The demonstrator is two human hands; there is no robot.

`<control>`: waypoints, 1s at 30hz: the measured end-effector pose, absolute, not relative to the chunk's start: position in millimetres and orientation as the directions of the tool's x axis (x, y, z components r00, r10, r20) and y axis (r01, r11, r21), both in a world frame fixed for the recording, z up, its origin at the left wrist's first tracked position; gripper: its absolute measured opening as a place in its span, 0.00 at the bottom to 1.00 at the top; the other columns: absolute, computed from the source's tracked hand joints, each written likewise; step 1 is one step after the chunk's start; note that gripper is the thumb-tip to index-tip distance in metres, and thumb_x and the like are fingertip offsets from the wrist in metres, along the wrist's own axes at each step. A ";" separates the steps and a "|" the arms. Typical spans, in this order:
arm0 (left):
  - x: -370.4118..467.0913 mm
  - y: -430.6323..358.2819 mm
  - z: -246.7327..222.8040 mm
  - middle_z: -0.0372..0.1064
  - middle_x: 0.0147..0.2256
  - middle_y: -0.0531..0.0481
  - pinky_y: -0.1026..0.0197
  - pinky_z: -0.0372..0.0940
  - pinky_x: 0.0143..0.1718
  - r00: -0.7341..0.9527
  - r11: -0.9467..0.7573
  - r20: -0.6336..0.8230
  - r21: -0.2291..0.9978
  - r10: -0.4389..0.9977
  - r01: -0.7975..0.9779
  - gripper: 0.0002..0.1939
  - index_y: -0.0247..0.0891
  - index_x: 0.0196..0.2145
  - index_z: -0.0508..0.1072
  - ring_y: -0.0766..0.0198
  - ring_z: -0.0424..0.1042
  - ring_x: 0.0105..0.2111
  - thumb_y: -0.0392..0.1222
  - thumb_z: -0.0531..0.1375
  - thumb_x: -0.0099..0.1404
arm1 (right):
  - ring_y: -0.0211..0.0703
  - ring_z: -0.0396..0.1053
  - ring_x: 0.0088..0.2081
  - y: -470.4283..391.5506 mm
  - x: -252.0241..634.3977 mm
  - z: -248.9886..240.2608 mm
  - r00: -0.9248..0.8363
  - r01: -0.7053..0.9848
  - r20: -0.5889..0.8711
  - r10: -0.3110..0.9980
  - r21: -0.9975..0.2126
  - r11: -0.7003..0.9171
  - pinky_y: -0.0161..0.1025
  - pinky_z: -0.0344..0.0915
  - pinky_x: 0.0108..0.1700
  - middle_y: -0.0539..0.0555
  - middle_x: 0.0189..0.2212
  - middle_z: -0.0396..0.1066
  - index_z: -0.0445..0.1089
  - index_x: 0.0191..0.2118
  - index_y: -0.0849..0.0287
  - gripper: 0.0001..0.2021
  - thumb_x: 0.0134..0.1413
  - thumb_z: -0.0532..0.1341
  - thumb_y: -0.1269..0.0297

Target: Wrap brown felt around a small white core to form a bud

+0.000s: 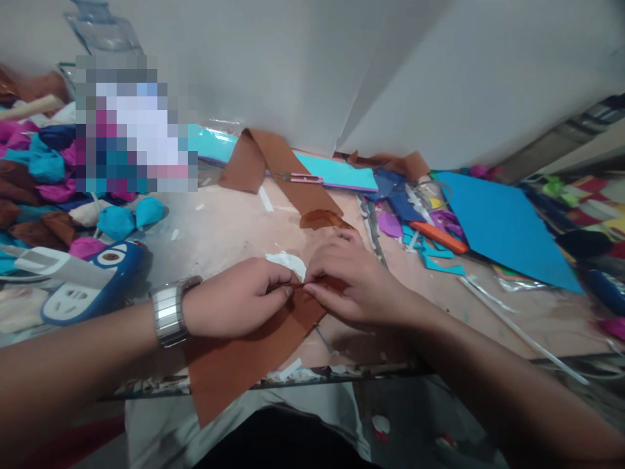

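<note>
My left hand (239, 296), with a metal watch at its wrist, pinches the upper edge of a brown sheet (244, 365) between thumb and forefinger. Close against it, my right hand (351, 277) pinches the same edge, and the fingertips of both hands nearly meet. The brown sheet hangs over the table's front edge at its lower end; whether it is paper or cloth I cannot tell. A crumpled white scrap (287, 262) lies just beyond my hands. Farther back, a folded brown strip (288, 170) carries small pink-handled thread snips (305, 178).
Blue and white device shaped like a cartoon face (92, 283) at left, beside a heap of coloured bundles (49, 189). To the right are a blue sheet (508, 225), an orange cutter (439, 237), teal scraps (442, 260) and a thin white strip (522, 329). A white wall (273, 58) rises behind.
</note>
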State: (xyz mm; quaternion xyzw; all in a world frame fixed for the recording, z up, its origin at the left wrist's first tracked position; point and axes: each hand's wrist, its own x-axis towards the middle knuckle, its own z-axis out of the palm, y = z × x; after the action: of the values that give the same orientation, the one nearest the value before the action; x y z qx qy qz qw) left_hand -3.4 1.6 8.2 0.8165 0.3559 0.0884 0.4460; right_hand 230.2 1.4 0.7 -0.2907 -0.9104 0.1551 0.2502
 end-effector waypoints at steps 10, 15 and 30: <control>-7.7 0.9 9.3 0.71 0.30 0.53 0.61 0.63 0.31 0.687 -0.173 -0.384 0.786 0.616 0.594 0.10 0.38 0.37 0.72 0.64 0.68 0.27 0.35 0.51 0.65 | 0.42 0.74 0.41 3.6 231.2 0.3 -0.720 0.451 0.385 0.578 -0.373 0.811 0.49 0.55 0.59 0.49 0.34 0.77 0.73 0.38 0.55 0.02 0.63 0.63 0.68; -7.2 1.4 10.1 0.65 0.23 0.56 0.62 0.58 0.24 0.664 -0.085 -0.469 0.777 0.583 0.624 0.11 0.40 0.41 0.72 0.66 0.64 0.20 0.37 0.50 0.67 | 0.41 0.74 0.41 3.1 230.7 -0.4 -0.730 0.442 0.380 0.569 -0.372 0.816 0.49 0.54 0.59 0.49 0.34 0.77 0.73 0.37 0.56 0.01 0.62 0.64 0.68; -0.8 -7.0 9.1 0.77 0.32 0.47 0.59 0.55 0.33 0.673 -0.514 -0.119 0.553 0.730 0.655 0.17 0.38 0.37 0.78 0.62 0.70 0.29 0.44 0.51 0.75 | 0.45 0.71 0.42 -0.8 227.4 -1.8 -0.688 0.523 0.333 0.644 -0.387 0.759 0.52 0.52 0.61 0.50 0.33 0.76 0.72 0.35 0.56 0.03 0.60 0.62 0.67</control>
State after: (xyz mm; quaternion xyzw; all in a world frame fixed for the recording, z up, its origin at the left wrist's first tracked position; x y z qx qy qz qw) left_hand -0.8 -7.0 9.1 0.8678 0.3992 0.0646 0.2889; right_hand 227.4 -0.8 -1.8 -0.3210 -0.9093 0.1317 0.2298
